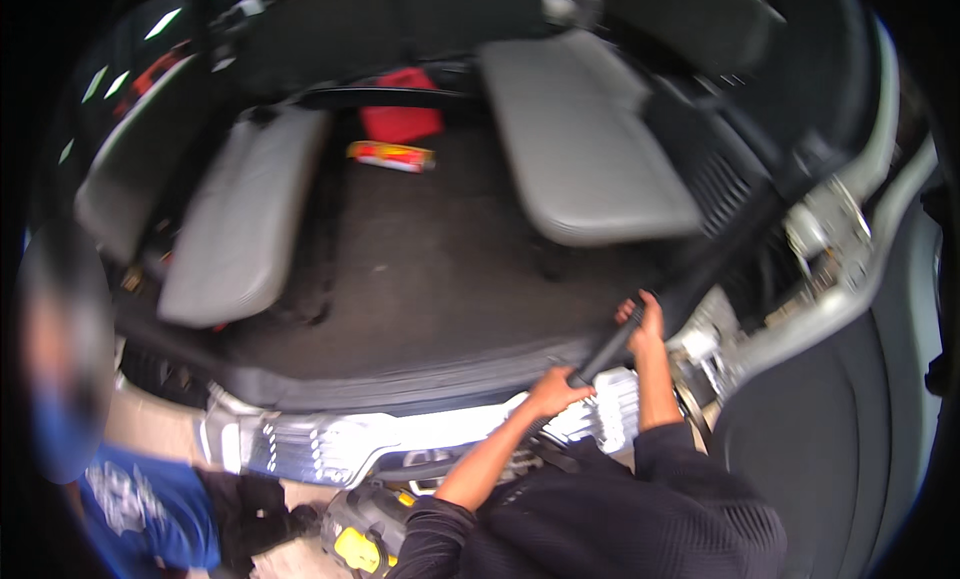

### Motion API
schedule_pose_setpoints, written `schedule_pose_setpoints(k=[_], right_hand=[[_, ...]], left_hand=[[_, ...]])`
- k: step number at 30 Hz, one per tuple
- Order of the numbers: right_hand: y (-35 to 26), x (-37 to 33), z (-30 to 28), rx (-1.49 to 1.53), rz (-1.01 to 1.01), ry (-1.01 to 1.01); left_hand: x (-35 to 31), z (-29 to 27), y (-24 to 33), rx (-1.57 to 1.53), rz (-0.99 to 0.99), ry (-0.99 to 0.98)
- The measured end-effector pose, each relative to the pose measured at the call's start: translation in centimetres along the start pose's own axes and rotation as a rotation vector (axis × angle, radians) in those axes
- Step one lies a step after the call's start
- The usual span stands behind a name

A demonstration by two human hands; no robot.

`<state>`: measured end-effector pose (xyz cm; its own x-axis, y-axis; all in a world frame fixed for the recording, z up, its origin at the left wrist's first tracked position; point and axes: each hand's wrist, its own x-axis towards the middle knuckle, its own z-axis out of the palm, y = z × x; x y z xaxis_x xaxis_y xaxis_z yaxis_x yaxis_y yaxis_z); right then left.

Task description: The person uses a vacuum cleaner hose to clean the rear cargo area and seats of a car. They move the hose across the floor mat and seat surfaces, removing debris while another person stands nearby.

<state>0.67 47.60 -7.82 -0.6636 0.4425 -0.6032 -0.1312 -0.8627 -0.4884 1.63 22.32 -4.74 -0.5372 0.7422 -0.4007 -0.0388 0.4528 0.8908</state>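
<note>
My left hand (560, 392) is closed around the lower part of a black vacuum tube (609, 353), at the right end of the vehicle's rear sill. Farther up, my right hand (647, 322) wraps round the same tube near its top end. The tube slants up and to the right over the edge of the dark cargo floor (430, 269). Below my left hand a dark hose seems to run down, partly hidden by my arm. A yellow and black machine (362, 531), apparently the vacuum cleaner, stands on the ground at the lower left of my arm.
Grey bench seats (245, 219) (590, 144) flank the cargo floor. A red object (402, 119) and a red-yellow package (391, 157) lie deep inside. A shiny metal bumper step (330, 444) runs below the sill. At left stands a person in a blue shirt (150, 509); an open door (830, 449) is at right.
</note>
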Motion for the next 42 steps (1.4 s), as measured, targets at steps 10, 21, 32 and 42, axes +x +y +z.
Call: schedule_pose_setpoints(k=[10,21,32,42], right_hand=[[17.7,-11.2,5.4,-0.164,0.276,-0.138],[25.3,-17.4,8.0,-0.319,0.668,-0.251],[13.7,-12.5,2.6,-0.224,0.488,-0.213],[14.6,-9.5,3.3,-0.297,0.398,-0.101]], left_hand=[[-19.3,-4.6,-8.2,0.090,-0.187,0.311],[-30.8,-1.5,-6.0,0.100,-0.327,0.774],[-20.0,2.5,-5.7,0.171,-0.027,0.417],[-15.4,0.8,-9.6,-0.167,0.036,0.196]])
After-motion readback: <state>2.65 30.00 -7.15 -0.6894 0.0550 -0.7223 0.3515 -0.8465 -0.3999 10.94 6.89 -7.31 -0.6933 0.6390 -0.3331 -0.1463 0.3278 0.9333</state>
